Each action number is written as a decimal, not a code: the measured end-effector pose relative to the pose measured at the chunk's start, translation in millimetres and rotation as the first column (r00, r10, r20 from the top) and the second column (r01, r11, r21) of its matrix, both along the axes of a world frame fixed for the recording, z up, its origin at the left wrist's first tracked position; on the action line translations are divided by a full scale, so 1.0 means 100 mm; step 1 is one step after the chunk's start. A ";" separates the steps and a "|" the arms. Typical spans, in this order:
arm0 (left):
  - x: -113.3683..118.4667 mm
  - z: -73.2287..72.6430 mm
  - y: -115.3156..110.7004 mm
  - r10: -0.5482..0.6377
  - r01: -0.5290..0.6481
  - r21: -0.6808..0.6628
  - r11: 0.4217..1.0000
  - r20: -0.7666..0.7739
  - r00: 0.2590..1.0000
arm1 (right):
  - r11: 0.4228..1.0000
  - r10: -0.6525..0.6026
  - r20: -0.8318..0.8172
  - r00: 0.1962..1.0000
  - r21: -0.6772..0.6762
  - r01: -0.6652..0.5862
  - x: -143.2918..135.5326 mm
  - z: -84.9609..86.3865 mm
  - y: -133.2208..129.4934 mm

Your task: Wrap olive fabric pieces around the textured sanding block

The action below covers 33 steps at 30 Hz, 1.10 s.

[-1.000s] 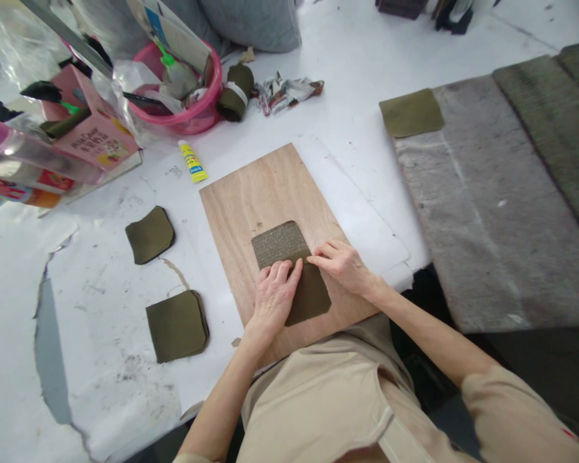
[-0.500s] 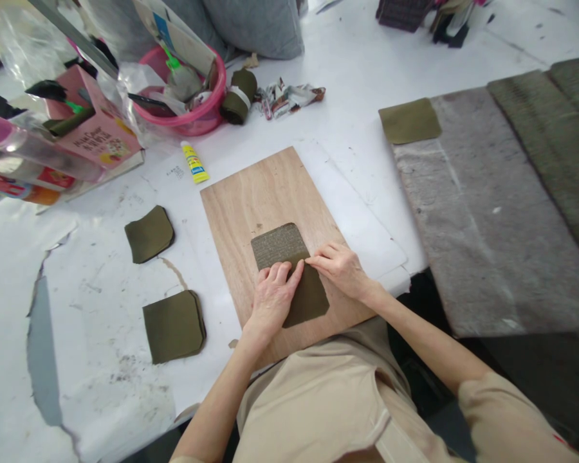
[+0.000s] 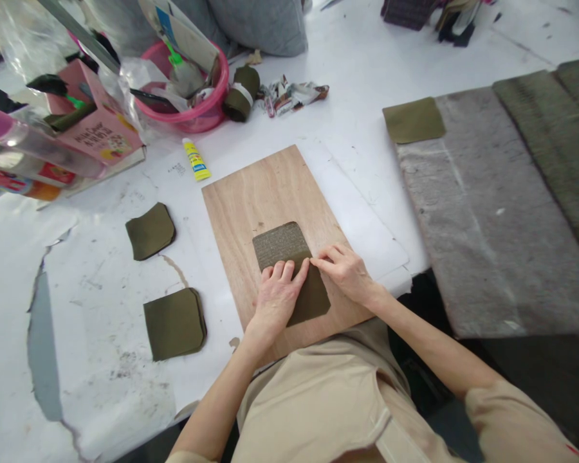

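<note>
A plywood board (image 3: 255, 186) lies in front of me at the table's edge. On it a textured grey-brown patch (image 3: 282, 243) with rounded corners is partly covered by a smooth olive fabric piece (image 3: 314, 299). My left hand (image 3: 276, 297) rests on the olive piece, fingers spread and pressing near where the two pieces meet. At the right edge of that seam, my right hand (image 3: 345, 273) pinches the edge of the olive fabric piece between thumb and index finger. The part under my left palm is hidden.
Two stacks of olive pieces, the upper stack (image 3: 151, 231) and the lower stack (image 3: 174, 323), lie left of the board. Behind stand a glue tube (image 3: 196, 159), a pink basket (image 3: 217, 106), an olive roll (image 3: 241, 93) and a pink box (image 3: 101, 128). A grey padded slab (image 3: 496, 212) is at right.
The left fingers have shifted very slightly right along the seam, and the right fingertips with them. The camera view has moved a little; the pieces stay in place on the board.
</note>
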State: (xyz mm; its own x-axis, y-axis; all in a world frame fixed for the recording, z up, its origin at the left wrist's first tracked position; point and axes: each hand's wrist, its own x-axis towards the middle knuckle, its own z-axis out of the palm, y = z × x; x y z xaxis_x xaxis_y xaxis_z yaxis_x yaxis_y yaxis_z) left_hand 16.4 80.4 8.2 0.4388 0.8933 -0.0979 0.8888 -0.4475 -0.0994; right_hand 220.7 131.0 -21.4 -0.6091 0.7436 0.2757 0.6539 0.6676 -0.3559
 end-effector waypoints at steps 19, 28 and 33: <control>-0.26 -0.17 -0.27 0.161 -0.187 0.139 0.973 0.175 0.971 | 0.984 -0.142 0.080 0.987 -0.098 0.150 -0.10 0.13 -0.22; -0.42 -0.28 -0.41 0.252 -0.331 0.191 0.924 0.346 0.904 | 0.951 -0.253 -0.085 0.964 -0.202 0.232 -0.09 0.11 -0.16; -0.42 -0.31 -0.41 0.259 -0.349 0.175 0.920 0.396 0.881 | 0.969 -0.155 -0.047 0.987 -0.203 0.143 -0.24 0.21 -0.06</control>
